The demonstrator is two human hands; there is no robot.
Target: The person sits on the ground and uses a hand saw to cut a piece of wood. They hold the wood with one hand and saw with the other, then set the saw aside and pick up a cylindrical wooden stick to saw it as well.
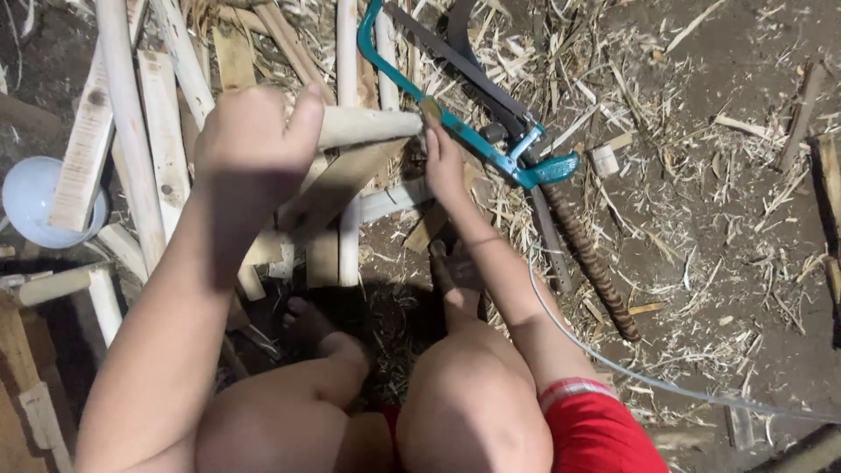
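One round pale wooden stick (pixel 368 125) lies crosswise over the wood pile, and your left hand (pixel 254 140) is wrapped closed around it, thumb up over the top, holding it down. Your right hand (pixel 445 162) sits at the stick's cut end, fingers curled on the frame of one teal hacksaw (pixel 464 131) where it meets the wood; the grip looks closed on the frame, though the fingertips are partly hidden. Saw handle points away to the right, over one dark flat strap (pixel 477 74). One dark twisted rod (pixel 596 267) lies on the dirt floor (pixel 727 219) just right of your forearm. One thin pale hose (pixel 613 363) runs across the floor past your right knee. One pale blue bowl (pixel 31 201) at far left, partly under a flat board (pixel 83 149). Many peeled sticks and slats under the left hand, too overlapped to count; shavings everywhere. No packages, labels or signs in view
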